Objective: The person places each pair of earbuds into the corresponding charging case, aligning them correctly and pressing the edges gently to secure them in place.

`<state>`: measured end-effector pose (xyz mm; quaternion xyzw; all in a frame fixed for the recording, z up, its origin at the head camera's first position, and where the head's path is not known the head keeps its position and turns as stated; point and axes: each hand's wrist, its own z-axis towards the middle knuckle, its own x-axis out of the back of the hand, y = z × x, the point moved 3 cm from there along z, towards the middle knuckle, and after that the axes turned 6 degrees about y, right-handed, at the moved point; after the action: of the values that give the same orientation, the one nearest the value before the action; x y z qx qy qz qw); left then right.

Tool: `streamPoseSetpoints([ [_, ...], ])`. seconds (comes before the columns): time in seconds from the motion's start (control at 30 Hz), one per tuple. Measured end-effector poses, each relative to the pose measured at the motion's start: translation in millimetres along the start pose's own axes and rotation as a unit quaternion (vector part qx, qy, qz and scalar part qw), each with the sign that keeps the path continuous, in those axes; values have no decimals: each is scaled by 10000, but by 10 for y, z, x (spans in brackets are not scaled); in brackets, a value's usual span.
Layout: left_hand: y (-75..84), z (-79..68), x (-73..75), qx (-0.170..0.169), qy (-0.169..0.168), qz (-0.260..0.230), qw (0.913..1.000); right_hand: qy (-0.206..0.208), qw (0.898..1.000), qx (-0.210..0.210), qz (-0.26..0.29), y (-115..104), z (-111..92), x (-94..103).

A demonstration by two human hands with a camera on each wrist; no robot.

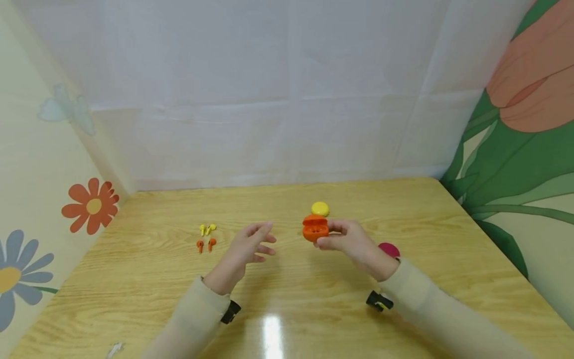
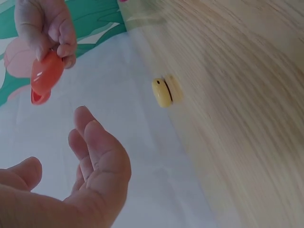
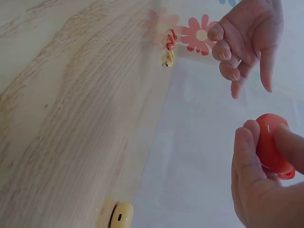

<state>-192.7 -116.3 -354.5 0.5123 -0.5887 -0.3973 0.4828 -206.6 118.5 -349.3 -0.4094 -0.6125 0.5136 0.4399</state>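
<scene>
My right hand [image 1: 354,244] pinches an orange earbud charging case [image 1: 315,229] between thumb and fingers, held above the table with its lid raised. In the head view the slots inside the case look bare. My left hand [image 1: 249,248] hovers to the left of the case, fingers spread and loosely bent, holding nothing. Two orange earbuds [image 1: 206,245] lie on the table left of that hand. Just behind them are two yellow earbuds [image 1: 207,229]. A yellow case [image 1: 320,209], its lid down, sits on the table beyond the orange one.
A dark pink round case [image 1: 389,250] stands on the table, partly covered by my right wrist. A small white object [image 1: 115,350] lies near the front left edge. The wooden table [image 1: 314,309] meets a white cloth [image 1: 287,124] at the back and flower-patterned panels at both sides.
</scene>
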Motion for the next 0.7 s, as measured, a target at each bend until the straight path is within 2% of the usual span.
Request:
streamPoseSetpoints([
  [0.37, 14, -87, 285, 38, 179, 90, 9998, -51, 9998, 143, 123, -8, 0, 16],
  [0.7, -14, -124, 419, 97, 307, 127, 9994, -72, 9997, 183, 167, 9, -6, 21],
])
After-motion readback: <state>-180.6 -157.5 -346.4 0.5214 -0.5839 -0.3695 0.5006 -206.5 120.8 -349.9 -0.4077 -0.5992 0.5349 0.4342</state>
